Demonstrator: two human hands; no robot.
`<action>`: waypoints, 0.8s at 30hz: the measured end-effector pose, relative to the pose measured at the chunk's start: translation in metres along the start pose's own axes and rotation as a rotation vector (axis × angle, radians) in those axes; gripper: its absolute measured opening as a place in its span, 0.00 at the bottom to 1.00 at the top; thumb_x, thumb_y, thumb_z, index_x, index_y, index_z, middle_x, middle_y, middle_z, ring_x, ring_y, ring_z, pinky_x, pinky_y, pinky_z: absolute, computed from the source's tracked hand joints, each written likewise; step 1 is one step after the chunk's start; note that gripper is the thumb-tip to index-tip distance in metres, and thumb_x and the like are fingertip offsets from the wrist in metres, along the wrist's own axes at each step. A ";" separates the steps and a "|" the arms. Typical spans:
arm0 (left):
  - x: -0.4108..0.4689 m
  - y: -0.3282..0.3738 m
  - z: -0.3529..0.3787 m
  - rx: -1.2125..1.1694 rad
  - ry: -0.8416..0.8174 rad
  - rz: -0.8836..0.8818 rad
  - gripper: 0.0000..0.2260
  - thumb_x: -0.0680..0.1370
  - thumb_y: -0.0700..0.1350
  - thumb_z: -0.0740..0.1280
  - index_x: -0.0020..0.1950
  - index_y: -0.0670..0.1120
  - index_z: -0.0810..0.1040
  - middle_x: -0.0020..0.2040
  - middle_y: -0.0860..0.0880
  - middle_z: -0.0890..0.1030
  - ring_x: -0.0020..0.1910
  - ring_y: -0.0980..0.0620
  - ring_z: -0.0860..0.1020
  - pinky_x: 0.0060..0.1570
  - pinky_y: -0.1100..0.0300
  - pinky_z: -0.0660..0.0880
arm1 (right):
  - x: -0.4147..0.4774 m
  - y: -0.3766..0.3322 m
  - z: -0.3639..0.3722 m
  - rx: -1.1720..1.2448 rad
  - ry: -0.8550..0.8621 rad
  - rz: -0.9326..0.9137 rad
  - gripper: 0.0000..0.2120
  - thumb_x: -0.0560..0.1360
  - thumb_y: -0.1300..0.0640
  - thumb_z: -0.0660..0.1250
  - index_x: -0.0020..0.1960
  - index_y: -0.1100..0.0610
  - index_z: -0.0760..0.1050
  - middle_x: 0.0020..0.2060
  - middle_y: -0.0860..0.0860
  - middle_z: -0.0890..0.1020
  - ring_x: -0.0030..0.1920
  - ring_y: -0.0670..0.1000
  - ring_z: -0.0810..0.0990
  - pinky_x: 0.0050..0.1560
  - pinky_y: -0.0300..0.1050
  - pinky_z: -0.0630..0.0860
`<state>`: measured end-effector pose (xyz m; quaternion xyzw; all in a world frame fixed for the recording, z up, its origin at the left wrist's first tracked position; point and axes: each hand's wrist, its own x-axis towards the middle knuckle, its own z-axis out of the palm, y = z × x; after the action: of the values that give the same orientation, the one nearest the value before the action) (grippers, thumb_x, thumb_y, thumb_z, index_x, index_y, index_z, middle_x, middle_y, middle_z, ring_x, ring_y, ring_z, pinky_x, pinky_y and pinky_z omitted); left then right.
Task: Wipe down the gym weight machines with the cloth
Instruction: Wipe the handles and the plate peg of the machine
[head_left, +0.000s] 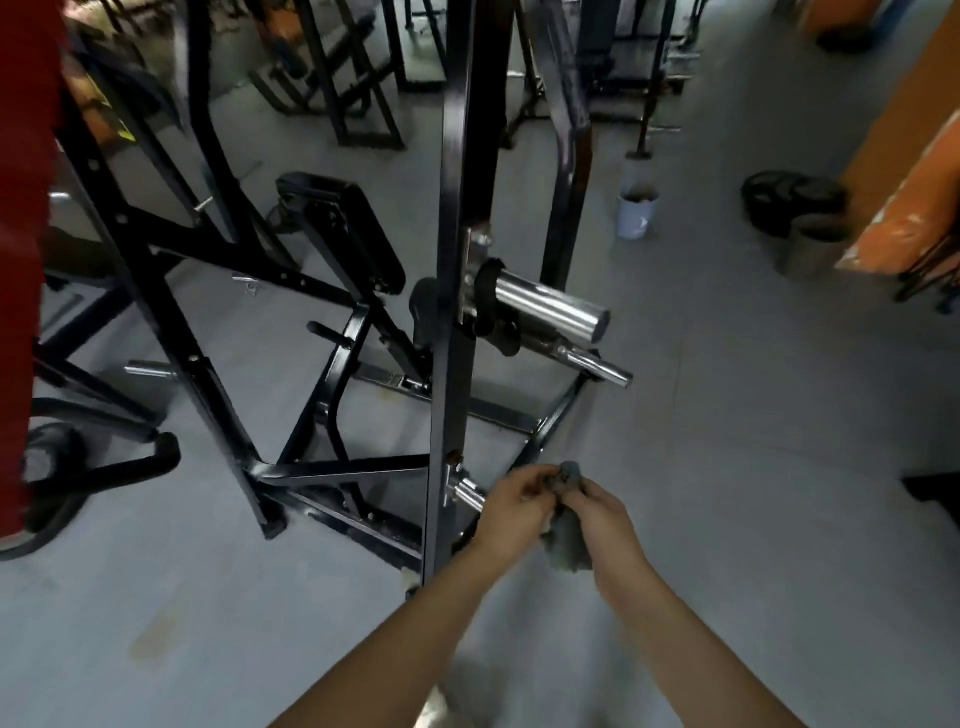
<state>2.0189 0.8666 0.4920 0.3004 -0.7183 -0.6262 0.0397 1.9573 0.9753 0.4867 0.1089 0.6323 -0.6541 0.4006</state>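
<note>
Cloth (569, 545), gray and bunched, is squeezed by the left hand (511, 506) and the right hand (605, 519), both curled on it, just beside the low silver peg (466, 488) of the weight machine (452, 312).

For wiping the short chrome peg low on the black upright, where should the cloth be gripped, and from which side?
Grip the cloth at its bunched middle, where the left hand and right hand both hold it, leaving the hanging end free. Probably come from the right of the upright: the lower chrome peg juts out that way.
</note>
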 end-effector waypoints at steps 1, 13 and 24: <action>-0.005 0.017 0.005 0.020 0.015 0.026 0.16 0.77 0.35 0.67 0.60 0.51 0.83 0.56 0.49 0.86 0.56 0.53 0.84 0.61 0.56 0.79 | -0.011 -0.016 -0.009 -0.033 -0.010 -0.037 0.07 0.81 0.60 0.68 0.51 0.56 0.86 0.40 0.58 0.87 0.40 0.59 0.85 0.54 0.66 0.82; 0.033 0.186 -0.014 0.098 0.371 0.301 0.11 0.80 0.37 0.67 0.59 0.49 0.83 0.50 0.54 0.85 0.49 0.59 0.83 0.52 0.61 0.79 | -0.030 -0.189 -0.006 -0.031 0.016 -0.493 0.06 0.80 0.62 0.70 0.55 0.55 0.80 0.47 0.52 0.85 0.48 0.53 0.85 0.38 0.38 0.79; 0.157 0.227 -0.033 0.418 0.905 0.151 0.25 0.72 0.43 0.76 0.65 0.42 0.71 0.61 0.45 0.68 0.60 0.46 0.66 0.62 0.53 0.68 | 0.071 -0.277 0.016 -0.087 -0.081 -0.466 0.06 0.83 0.56 0.65 0.53 0.49 0.81 0.46 0.49 0.85 0.44 0.49 0.83 0.38 0.40 0.81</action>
<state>1.8184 0.7701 0.6582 0.4905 -0.7590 -0.2712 0.3313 1.7327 0.9000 0.6483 -0.0836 0.6514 -0.7048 0.2682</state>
